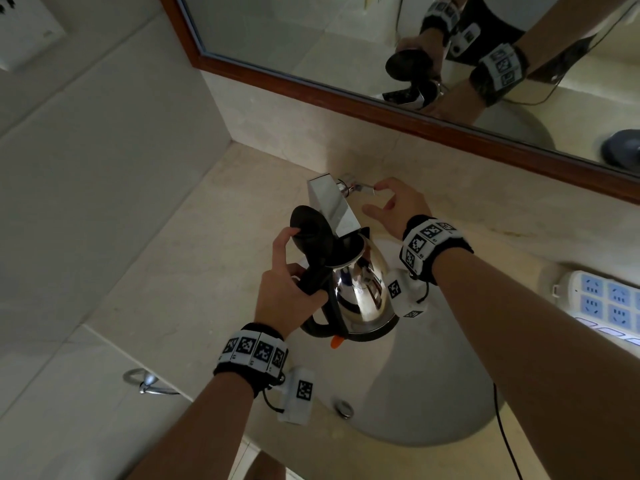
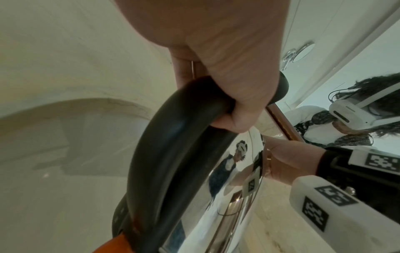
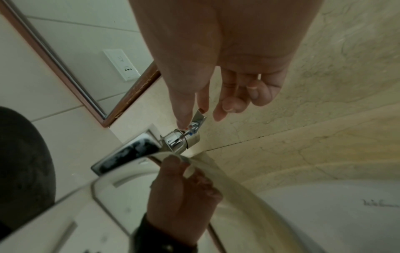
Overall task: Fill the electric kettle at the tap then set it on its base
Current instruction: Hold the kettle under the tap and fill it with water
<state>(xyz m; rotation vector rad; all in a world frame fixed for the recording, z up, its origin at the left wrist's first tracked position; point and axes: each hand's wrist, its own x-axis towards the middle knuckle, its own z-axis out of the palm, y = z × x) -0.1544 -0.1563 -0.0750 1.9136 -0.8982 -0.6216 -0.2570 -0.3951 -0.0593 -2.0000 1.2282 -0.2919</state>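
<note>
While the kettle (image 1: 360, 289) is held over the sink (image 1: 433, 393) under the tap (image 1: 334, 206) | handle gripped by left hand (image 1: 291, 289), lid (image 1: 311, 233) open | contents unseen | lever (image 1: 363, 188) touched by right hand (image 1: 394, 209), fingers apart.

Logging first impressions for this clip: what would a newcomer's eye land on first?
The shiny steel kettle, lid open, held by its black handle in the left hand under the square chrome tap over the basin. Next, the right hand, fingertips on the small tap lever.
</note>
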